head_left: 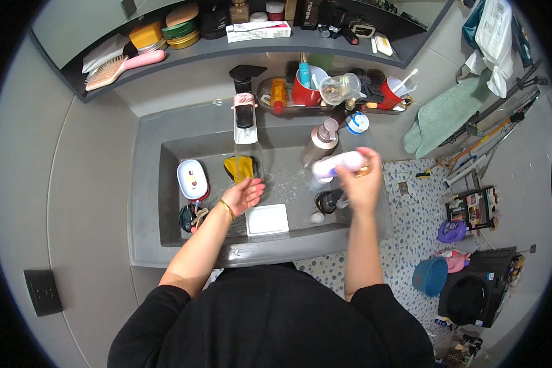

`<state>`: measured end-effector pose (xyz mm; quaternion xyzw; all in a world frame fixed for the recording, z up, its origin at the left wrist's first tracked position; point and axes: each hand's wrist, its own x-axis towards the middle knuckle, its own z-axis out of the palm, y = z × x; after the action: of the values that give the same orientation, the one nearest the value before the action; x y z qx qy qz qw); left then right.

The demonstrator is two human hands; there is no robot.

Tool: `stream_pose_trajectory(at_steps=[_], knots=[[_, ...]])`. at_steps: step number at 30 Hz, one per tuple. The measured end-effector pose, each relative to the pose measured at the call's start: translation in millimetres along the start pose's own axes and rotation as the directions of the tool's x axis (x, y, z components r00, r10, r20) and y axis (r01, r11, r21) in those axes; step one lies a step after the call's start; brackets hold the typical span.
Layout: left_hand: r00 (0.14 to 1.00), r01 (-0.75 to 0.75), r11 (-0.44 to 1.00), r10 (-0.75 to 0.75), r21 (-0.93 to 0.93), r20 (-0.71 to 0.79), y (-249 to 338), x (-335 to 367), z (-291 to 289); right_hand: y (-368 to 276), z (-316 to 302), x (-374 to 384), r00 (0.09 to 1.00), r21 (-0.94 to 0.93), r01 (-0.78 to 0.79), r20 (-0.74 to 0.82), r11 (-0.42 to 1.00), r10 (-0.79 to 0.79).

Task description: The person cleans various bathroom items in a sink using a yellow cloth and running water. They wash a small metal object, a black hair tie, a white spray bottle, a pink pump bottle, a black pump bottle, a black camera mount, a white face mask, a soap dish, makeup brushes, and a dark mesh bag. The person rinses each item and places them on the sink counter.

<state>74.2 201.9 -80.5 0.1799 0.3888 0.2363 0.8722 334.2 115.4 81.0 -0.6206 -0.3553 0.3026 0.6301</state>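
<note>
My left hand (244, 195) is open, palm up with fingers apart, over the grey sink (221, 250) below the faucet (245, 126). A gold bracelet (227, 210) circles that wrist. Just beyond its fingers lies a yellow and black item (239, 167), perhaps a cloth or pouch. Gripped in my right hand (360, 178) is a white and pinkish bottle (337, 164), tilted nearly sideways above the sink's right side. A brownish pump bottle (319, 147) stands behind it. Beneath my right hand sits a black object (329, 200) whose kind I cannot make out.
A white rectangular tray (267, 219) lies near the sink's front wall. At the left are an oval soap box (192, 180) and small dark items (192, 218). Red cups (305, 92) crowd the back ledge. Above hangs a dark shelf (214, 54) bearing a pink hairbrush (119, 67).
</note>
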Motion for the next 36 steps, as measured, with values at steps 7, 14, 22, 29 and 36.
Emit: stream_pose_trajectory(at_steps=[7, 14, 22, 29, 36], knots=[[0.907, -0.135, 0.665, 0.381, 0.734, -0.178, -48, 5, -18, 71, -56, 109, 0.958, -0.421, 0.152, -0.160, 0.894, -0.238], [0.763, -0.071, 0.190, 0.642, 0.979, -0.069, -61, -3, -28, 109, -46, 137, 0.955, -0.441, 0.183, -0.130, 0.879, -0.265], [0.743, -0.055, 0.234, 0.659, 0.971, -0.116, -73, -2, -35, 122, -43, 139, 0.898, -0.290, 0.383, -0.105, 0.877, -0.427], [0.839, 0.151, 0.212, 0.489, 0.965, -0.239, -68, 11, -29, 140, -73, 140, 0.938, 0.079, 0.270, -0.246, 0.960, -0.244], [0.915, 0.267, 0.047, 0.303, 0.963, -0.268, -72, 34, -6, 145, -67, 129, 0.891, -0.180, 0.359, -0.226, 0.916, -0.393]])
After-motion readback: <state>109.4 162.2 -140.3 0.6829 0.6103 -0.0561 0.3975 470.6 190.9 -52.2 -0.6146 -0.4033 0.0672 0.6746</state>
